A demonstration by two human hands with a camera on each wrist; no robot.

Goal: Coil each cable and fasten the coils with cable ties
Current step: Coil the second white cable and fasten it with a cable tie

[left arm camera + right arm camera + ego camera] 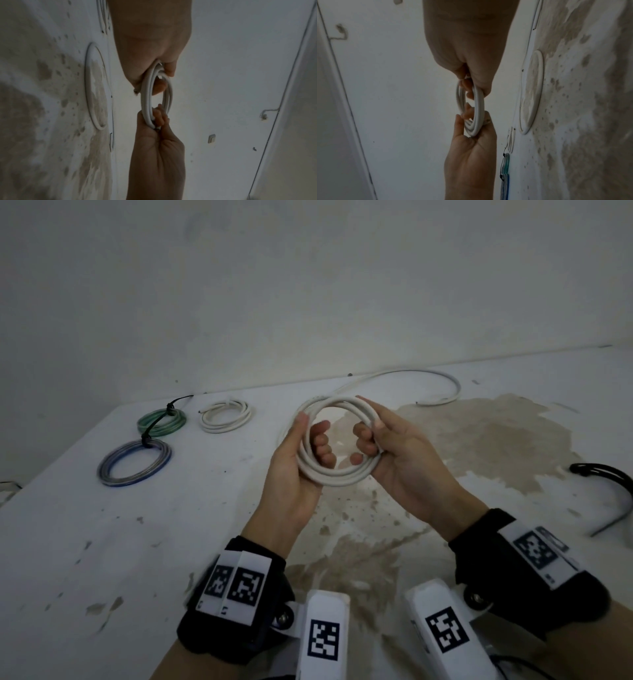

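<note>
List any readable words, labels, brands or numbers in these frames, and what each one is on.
No readable text in any view.
Wrist bands: square black-and-white coded markers only, no letters or digits.
White camera housings: the same kind of markers, no words.
Small dark marks at the edge of the right band's tag: too small and blurred to read.
White cable coil in both hands: no print visible.
Tied coils on the table: no labels.
</note>
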